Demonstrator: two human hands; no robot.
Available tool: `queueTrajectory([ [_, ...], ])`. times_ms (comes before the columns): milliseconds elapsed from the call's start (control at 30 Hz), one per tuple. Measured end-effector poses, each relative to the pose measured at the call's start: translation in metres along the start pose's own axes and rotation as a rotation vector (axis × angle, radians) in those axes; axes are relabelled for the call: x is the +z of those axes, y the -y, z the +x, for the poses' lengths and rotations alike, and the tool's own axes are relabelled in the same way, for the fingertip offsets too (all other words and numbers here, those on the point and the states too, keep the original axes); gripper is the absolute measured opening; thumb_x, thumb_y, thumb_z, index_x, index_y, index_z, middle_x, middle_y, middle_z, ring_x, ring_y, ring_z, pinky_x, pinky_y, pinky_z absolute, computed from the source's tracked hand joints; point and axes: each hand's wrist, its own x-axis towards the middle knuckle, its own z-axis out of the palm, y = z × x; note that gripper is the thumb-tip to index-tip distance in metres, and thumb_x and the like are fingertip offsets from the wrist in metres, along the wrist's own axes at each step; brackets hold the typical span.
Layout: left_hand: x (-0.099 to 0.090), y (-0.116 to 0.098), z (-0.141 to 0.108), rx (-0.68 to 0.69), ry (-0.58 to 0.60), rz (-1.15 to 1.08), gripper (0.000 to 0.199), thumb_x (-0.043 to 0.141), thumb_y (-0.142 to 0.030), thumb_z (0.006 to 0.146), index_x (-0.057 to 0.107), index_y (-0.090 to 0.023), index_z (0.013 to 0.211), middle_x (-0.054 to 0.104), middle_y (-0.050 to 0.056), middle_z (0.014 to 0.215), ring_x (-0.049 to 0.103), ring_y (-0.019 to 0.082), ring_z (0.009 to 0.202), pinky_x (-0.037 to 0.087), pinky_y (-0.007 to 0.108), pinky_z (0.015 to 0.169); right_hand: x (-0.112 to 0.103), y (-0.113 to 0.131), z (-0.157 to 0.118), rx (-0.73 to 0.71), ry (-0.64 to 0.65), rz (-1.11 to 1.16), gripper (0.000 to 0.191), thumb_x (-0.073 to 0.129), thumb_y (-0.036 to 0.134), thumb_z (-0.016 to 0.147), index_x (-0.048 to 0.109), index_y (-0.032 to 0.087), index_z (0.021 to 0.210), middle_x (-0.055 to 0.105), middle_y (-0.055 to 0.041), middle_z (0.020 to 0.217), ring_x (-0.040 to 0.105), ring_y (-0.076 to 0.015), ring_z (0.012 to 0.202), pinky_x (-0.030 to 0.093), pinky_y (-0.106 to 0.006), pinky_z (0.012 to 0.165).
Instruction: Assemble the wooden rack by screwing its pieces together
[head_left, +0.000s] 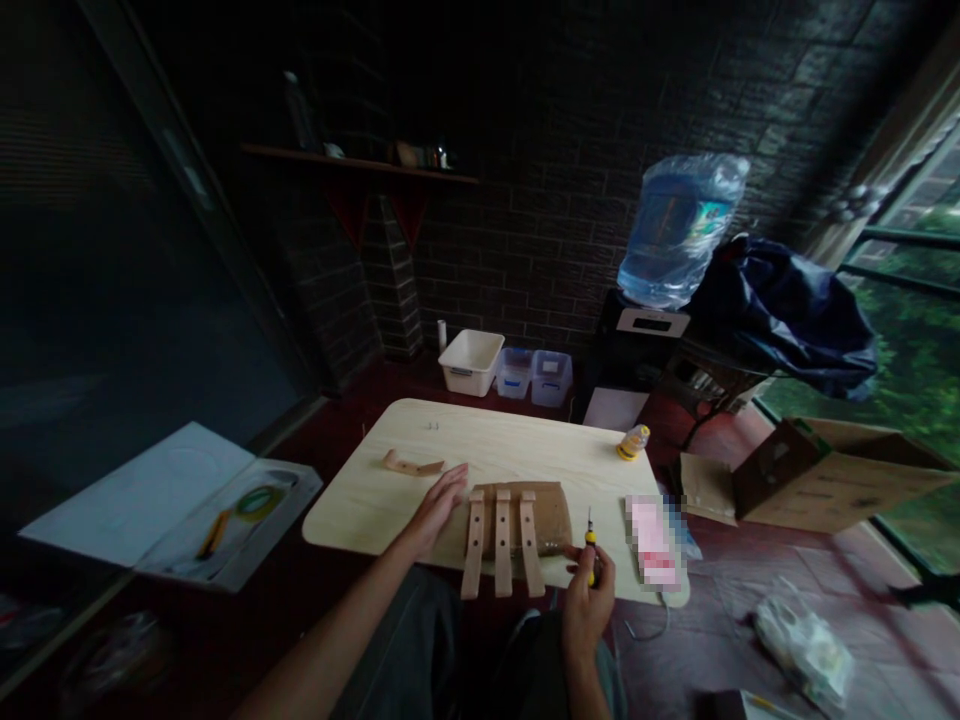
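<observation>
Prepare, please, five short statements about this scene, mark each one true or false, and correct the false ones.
1. The right hand holds a yellow-and-black screwdriver. True.
2. The three light wooden strips with bent ends lie beneath the brown rectangular package. False: they rest on top of it.
3. Another bent wooden piece lies apart, on the pale wood-patterned table. True.
4. The left hand grips a hammer. False: it is open and holds nothing visible.
5. The large blue plastic water bottle stands on the floor. False: it sits on the black water dispenser.
</observation>
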Motion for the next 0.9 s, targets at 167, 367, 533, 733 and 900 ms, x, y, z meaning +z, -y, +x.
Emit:
queueTrajectory([
  [167, 0.016, -0.053, 0.022, 0.138, 0.175, 0.160, 0.051, 0.056, -0.050, 0.094, 0.063, -0.021, 0.136, 0.064, 0.007, 0.143, 0.059, 0.023, 0.133, 0.048, 0.031, 0.111, 0.002, -0.001, 0.005, 0.073, 0.027, 0.084, 0.048, 0.047, 0.063, 0.096, 0.057, 0.021, 0.116, 0.078, -0.0110, 0.093, 0.075, -0.0253, 0.076, 0.059, -0.034, 0.068],
  [367, 0.068, -0.077, 0.029, 0.321, 0.656, 0.590, 0.040, 0.065, -0.049, 0.090, 0.077, -0.021, 0.116, 0.078, 0.005, 0.119, 0.070, 0.022, 0.110, 0.050, 0.028, 0.100, 0.006, -0.003, 0.008, 0.111, 0.017, 0.165, 0.056, 0.048, 0.068, 0.094, 0.056, 0.018, 0.118, 0.078, -0.0132, 0.097, 0.076, -0.0251, 0.079, 0.059, -0.034, 0.067],
  [533, 0.079, -0.067, 0.035, 0.348, 0.704, 0.656, 0.042, 0.060, -0.047, 0.093, 0.075, -0.021, 0.123, 0.076, 0.006, 0.123, 0.072, 0.022, 0.108, 0.050, 0.028, 0.097, 0.012, -0.007, 0.009, 0.105, 0.057, 0.181, 0.055, 0.053, 0.067, 0.092, 0.059, 0.017, 0.114, 0.078, -0.0134, 0.097, 0.075, -0.0251, 0.079, 0.057, -0.035, 0.069],
  [733, 0.078, -0.062, 0.042, 0.292, 0.736, 0.594, 0.042, 0.062, -0.046, 0.091, 0.074, -0.021, 0.122, 0.077, 0.006, 0.121, 0.071, 0.021, 0.108, 0.052, 0.028, 0.094, 0.012, -0.008, 0.011, 0.111, 0.128, 0.190, 0.053, 0.056, 0.067, 0.090, 0.061, 0.018, 0.111, 0.079, -0.0125, 0.099, 0.075, -0.0254, 0.080, 0.058, -0.037, 0.073],
  [900, 0.079, -0.069, 0.048, 0.306, 0.760, 0.648, 0.037, 0.059, -0.045, 0.091, 0.074, -0.020, 0.115, 0.078, 0.006, 0.114, 0.071, 0.020, 0.103, 0.051, 0.026, 0.091, 0.008, -0.013, 0.014, 0.126, 0.119, 0.273, 0.052, 0.055, 0.066, 0.091, 0.059, 0.018, 0.111, 0.077, -0.0136, 0.103, 0.076, -0.0271, 0.088, 0.060, -0.037, 0.072],
])
